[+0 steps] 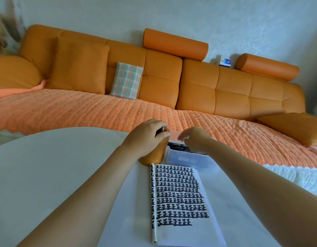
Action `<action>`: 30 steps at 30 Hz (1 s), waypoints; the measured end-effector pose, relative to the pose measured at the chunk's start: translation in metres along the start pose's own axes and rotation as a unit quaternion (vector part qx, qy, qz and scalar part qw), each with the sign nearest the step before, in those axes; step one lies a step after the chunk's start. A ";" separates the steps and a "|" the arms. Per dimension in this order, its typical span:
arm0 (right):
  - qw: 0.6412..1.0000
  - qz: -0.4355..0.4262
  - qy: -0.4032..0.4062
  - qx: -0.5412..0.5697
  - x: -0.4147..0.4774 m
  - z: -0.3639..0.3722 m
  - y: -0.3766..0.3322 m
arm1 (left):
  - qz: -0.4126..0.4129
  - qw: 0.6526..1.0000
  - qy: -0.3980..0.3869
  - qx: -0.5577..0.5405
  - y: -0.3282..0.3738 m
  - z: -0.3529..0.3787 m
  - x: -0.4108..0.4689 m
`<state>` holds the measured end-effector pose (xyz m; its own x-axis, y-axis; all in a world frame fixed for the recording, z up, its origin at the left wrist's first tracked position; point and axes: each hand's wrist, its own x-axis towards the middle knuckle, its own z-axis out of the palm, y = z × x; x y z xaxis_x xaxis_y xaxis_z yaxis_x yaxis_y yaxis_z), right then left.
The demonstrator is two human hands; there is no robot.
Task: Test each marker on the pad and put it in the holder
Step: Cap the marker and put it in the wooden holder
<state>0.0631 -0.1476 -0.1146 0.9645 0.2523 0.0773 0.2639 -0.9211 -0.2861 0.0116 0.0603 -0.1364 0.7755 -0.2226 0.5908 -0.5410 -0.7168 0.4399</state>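
Wooden holder stands just beyond the pad, left hand pinching a dark marker at its rim, so aim it upright and release low, while right hand, loosely curled on nothing, hovers over clear bin.

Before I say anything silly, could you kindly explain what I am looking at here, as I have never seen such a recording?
There is no machine here: a person wears a camera on the head, looking forward and down, so the two bare arms reaching in are their own. On the white table lie a pad covered in rows of black marks, a wooden holder beyond it, and a clear box of dark markers beside the holder. The left hand pinches a dark marker at the holder's mouth. The right hand hovers over the box, fingers loosely curled, nothing visibly held. An orange sofa stands behind.
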 end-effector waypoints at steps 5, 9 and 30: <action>0.998 0.002 -0.052 -0.044 0.015 0.011 0.010 | -0.012 1.000 0.000 -0.016 -0.005 -0.003 0.000; 0.992 -0.007 -0.052 -0.118 0.029 0.016 0.008 | 0.010 1.000 0.009 0.006 -0.009 0.000 -0.002; 0.975 -0.135 0.175 -0.004 -0.057 -0.019 0.008 | 0.074 0.993 0.055 0.080 0.030 -0.020 -0.003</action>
<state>0.0105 -0.1754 -0.1034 0.8011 0.3697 0.4707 0.5062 -0.8381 -0.2032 -0.0137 0.0524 -0.1115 0.6461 -0.2664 0.7152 -0.5810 -0.7793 0.2346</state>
